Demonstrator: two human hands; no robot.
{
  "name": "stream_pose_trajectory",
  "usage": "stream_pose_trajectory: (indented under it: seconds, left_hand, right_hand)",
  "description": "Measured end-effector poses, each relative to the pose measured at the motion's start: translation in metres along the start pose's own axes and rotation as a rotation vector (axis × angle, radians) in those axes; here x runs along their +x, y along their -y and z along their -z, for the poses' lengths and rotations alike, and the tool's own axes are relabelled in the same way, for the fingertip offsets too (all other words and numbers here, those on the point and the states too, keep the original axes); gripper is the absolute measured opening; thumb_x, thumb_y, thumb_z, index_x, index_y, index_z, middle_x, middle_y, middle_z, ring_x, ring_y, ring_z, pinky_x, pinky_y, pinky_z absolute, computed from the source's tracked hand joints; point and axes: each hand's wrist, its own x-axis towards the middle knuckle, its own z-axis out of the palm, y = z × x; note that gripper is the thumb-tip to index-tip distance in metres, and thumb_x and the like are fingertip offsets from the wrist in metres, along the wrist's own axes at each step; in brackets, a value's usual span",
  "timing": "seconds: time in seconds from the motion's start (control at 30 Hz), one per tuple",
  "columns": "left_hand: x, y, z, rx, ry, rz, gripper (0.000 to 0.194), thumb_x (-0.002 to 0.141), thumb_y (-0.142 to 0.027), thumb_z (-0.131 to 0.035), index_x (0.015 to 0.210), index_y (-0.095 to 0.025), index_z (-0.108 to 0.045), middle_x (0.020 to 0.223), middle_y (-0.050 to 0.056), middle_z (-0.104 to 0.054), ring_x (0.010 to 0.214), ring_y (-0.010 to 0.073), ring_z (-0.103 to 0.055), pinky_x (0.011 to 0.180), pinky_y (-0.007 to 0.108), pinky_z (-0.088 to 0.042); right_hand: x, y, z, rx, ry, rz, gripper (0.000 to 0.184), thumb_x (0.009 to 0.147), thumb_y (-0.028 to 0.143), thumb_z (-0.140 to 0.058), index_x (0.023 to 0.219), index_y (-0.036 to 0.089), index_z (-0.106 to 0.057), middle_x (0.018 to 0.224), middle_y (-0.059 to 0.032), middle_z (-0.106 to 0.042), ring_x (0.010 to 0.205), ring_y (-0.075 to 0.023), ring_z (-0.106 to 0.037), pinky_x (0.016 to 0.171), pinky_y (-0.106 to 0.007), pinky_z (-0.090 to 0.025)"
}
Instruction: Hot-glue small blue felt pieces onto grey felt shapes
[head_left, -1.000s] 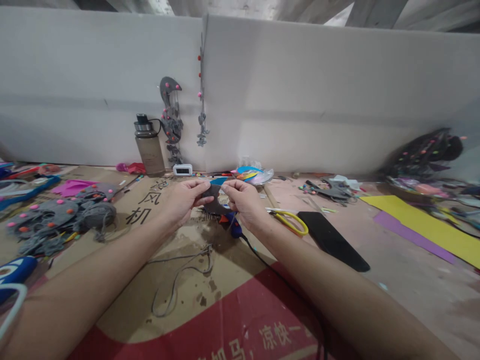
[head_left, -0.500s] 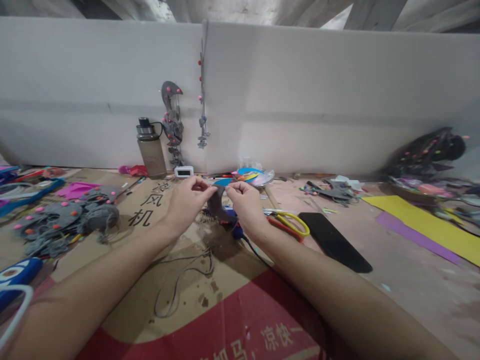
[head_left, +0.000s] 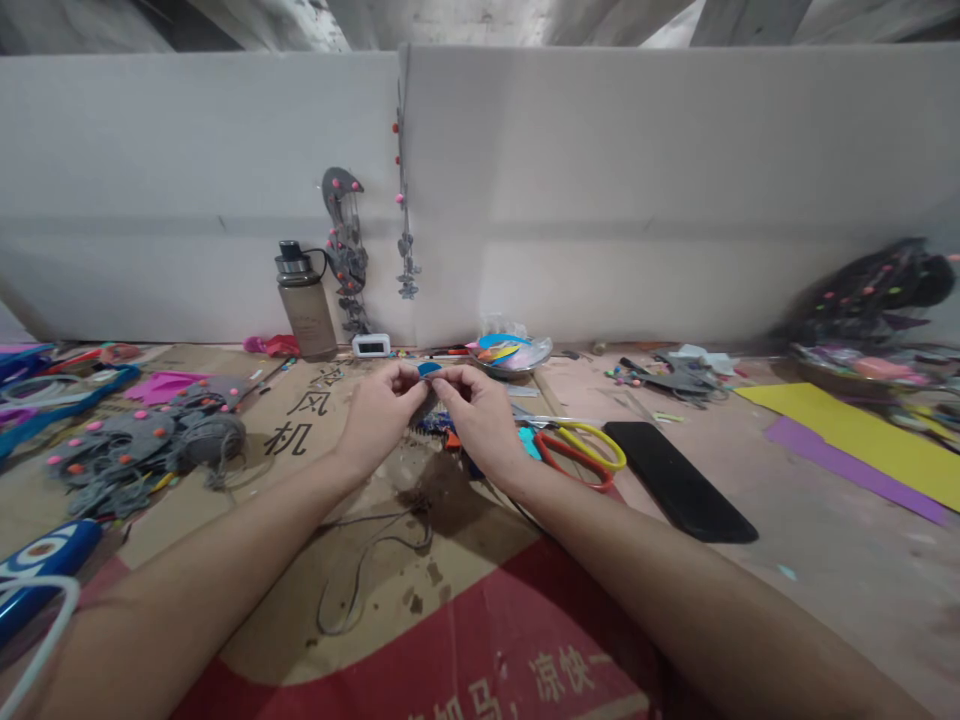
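Both hands meet over the cardboard, pinching a small piece of dark grey felt point(head_left: 426, 404) with a blue piece point(head_left: 429, 369) along its top edge. My left hand point(head_left: 381, 405) grips it from the left between thumb and fingers. From the right, my right hand point(head_left: 480, 410) pinches the same edge, its fingertips almost touching the left ones. Most of the felt is hidden by the fingers. Beneath the hands lies a partly covered blue and orange tool point(head_left: 452, 440) with a black cord. Right of my right hand are scissors with yellow and red handles point(head_left: 592, 446).
A black phone point(head_left: 679, 482) lies right of the scissors. Grey yarn point(head_left: 375, 550) trails over the cardboard point(head_left: 277, 620). Decorated grey felt pieces point(head_left: 150, 440) are heaped at left. A bottle point(head_left: 306, 305) and small digital clock point(head_left: 371, 346) stand by the white wall panel point(head_left: 600, 180).
The hands have drawn closer together along the felt's upper edge. The grey felt, spread and visible earlier, has turned and is now mostly covered. The view has shifted slightly.
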Motion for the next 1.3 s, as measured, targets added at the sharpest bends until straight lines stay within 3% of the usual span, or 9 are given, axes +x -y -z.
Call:
stream_pose_trajectory:
  seconds: [0.13, 0.3, 0.47, 0.87, 1.0, 1.3]
  left_hand:
    - [0.002, 0.005, -0.003, -0.272, 0.078, 0.193, 0.019, 0.07, -0.033, -0.069, 0.072, -0.018, -0.058, 0.058, -0.003, -0.056, 0.046, 0.009, -0.05, 0.045, 0.02, -0.041]
    - [0.002, 0.007, -0.009, -0.575, 0.134, 0.274, 0.022, 0.065, -0.028, -0.075, 0.075, -0.016, -0.059, 0.074, 0.001, -0.064, 0.07, 0.0131, -0.064, 0.072, 0.031, -0.054]
    - [0.002, 0.008, -0.009, -0.572, 0.17, 0.231, 0.022, 0.069, -0.03, -0.072, 0.084, -0.016, -0.064, 0.088, 0.004, -0.068, 0.077, 0.0137, -0.064, 0.078, 0.031, -0.054]
    - [0.001, 0.011, -0.009, -0.532, 0.212, 0.221, 0.02, 0.074, -0.029, -0.067, 0.089, -0.016, -0.065, 0.094, 0.006, -0.069, 0.08, 0.0157, -0.066, 0.078, 0.032, -0.055]
    - [0.002, 0.011, -0.009, -0.552, 0.178, 0.231, 0.02, 0.073, -0.029, -0.068, 0.087, -0.015, -0.064, 0.09, 0.005, -0.068, 0.077, 0.0144, -0.065, 0.075, 0.031, -0.056]
    - [0.007, 0.008, -0.002, -0.659, 0.125, 0.365, 0.008, 0.075, -0.019, -0.065, 0.074, -0.011, -0.064, 0.072, 0.002, -0.063, 0.06, 0.0077, -0.058, 0.064, 0.025, -0.058]
  right_hand:
    - [-0.001, -0.004, 0.001, -0.001, -0.007, -0.019, 0.016, 0.082, 0.033, -0.052, 0.086, 0.019, -0.058, 0.078, -0.0011, -0.06, 0.07, -0.0138, -0.053, 0.066, -0.026, -0.042]
    - [-0.002, -0.008, 0.003, -0.024, -0.037, -0.016, 0.015, 0.081, 0.033, -0.054, 0.088, 0.02, -0.051, 0.078, 0.0005, -0.057, 0.068, -0.0131, -0.051, 0.064, -0.025, -0.041]
    - [0.0, -0.01, 0.004, 0.003, -0.05, -0.022, 0.013, 0.08, 0.032, -0.054, 0.086, 0.02, -0.05, 0.074, 0.0019, -0.053, 0.067, -0.0122, -0.049, 0.063, -0.025, -0.04]
    - [0.003, -0.014, 0.006, 0.066, -0.029, -0.086, 0.018, 0.081, 0.034, -0.053, 0.092, 0.02, -0.053, 0.072, 0.0025, -0.054, 0.065, -0.0118, -0.049, 0.062, -0.024, -0.04]
    - [0.002, -0.016, 0.006, 0.043, -0.04, -0.092, 0.019, 0.081, 0.033, -0.054, 0.093, 0.019, -0.052, 0.073, 0.0024, -0.052, 0.065, -0.0119, -0.049, 0.063, -0.025, -0.04]
    - [-0.001, -0.011, 0.01, -0.027, 0.027, 0.034, 0.018, 0.081, 0.024, -0.051, 0.099, 0.021, -0.047, 0.071, 0.0044, -0.043, 0.065, -0.0112, -0.043, 0.063, -0.024, -0.037]
